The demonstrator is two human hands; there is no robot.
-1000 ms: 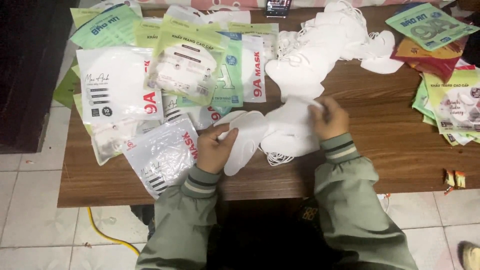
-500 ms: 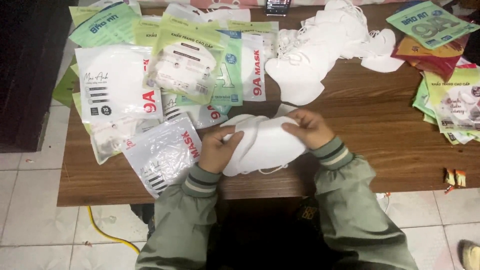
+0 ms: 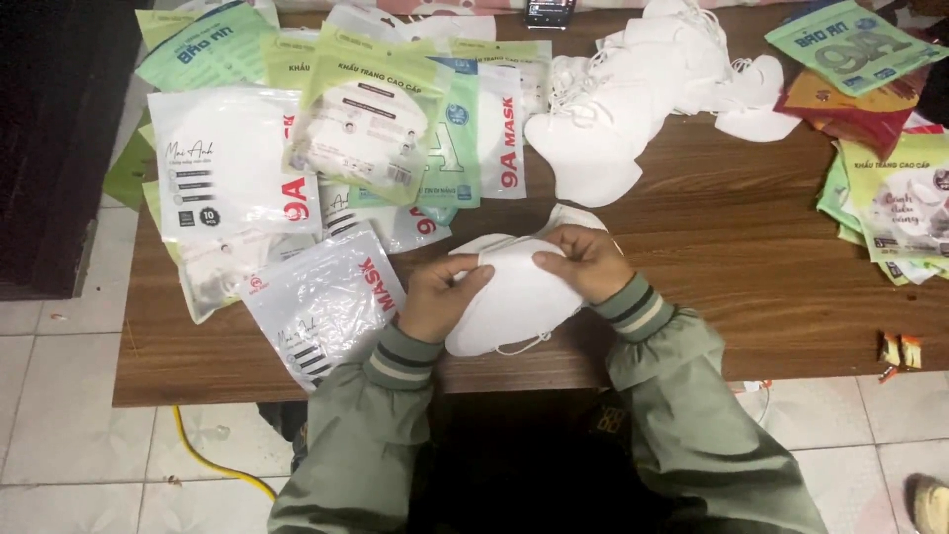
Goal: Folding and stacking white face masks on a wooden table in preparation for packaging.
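A small stack of white folded face masks (image 3: pixel 514 302) lies at the near edge of the wooden table (image 3: pixel 751 267), an ear loop hanging off its lower side. My left hand (image 3: pixel 440 295) grips its left end, thumb on top. My right hand (image 3: pixel 583 259) grips the upper right end, fingers curled over the edge. Both wrists wear green sleeves with striped cuffs. A clear mask bag (image 3: pixel 321 302) with red lettering rests just left of my left hand.
Many mask packets in white and green (image 3: pixel 326 129) cover the table's left half. A loose heap of white masks (image 3: pixel 643 89) sits at the back centre. More coloured packets (image 3: pixel 890 188) lie at the right. A yellow cable (image 3: pixel 213 460) runs over the tiled floor.
My hands have gathered the spread masks into one stack and drawn it toward the table's near edge. My right hand has come in closer to my left.
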